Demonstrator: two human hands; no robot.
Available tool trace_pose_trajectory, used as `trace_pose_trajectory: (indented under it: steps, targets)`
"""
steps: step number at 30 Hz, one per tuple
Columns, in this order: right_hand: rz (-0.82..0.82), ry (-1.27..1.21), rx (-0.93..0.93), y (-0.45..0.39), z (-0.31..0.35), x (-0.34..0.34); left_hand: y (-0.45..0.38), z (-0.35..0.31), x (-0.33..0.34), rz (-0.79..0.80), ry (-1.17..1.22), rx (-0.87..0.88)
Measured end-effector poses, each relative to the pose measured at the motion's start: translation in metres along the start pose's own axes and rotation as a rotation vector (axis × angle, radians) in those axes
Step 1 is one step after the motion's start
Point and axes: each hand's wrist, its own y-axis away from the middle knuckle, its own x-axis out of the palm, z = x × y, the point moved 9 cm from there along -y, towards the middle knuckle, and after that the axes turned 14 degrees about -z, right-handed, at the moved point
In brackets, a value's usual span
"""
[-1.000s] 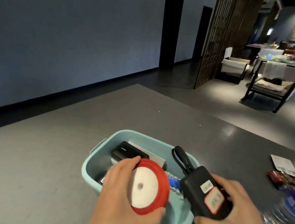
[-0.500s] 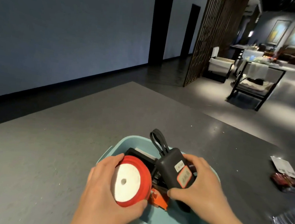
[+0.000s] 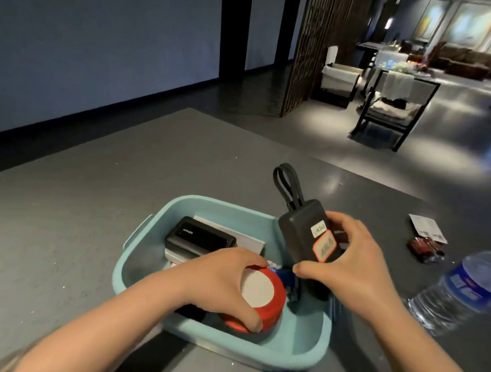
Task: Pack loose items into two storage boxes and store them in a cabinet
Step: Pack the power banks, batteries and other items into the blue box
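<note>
Head view, lower centre: left hand grips red ribbon spool inside teal box; right hand grips black power bank.

Power bank in the teal box: "ANKER", pale letters on its black top face.
Black charger, white sticker: reads approx "LW349", turned sideways.
Same charger, orange-edged label: print too blurred to read.
Water bottle label: blue w/ a red patch, wording illegible.
White card on the table: dark print, too small to make out.
Red packet beside card: nothing legible.
</note>
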Motion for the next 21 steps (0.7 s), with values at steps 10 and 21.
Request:
trace_pose_trajectory:
  steps: [10,21]
  targets:
    - [-0.058,-0.032,0.005,-0.007,-0.010,-0.026,-0.063,-0.022,0.054,0.016,-0.426,0.306]
    - [-0.001,-0.042,0.010,-0.008,-0.014,-0.014,-0.072,-0.018,0.060,-0.041,-0.504,0.467]
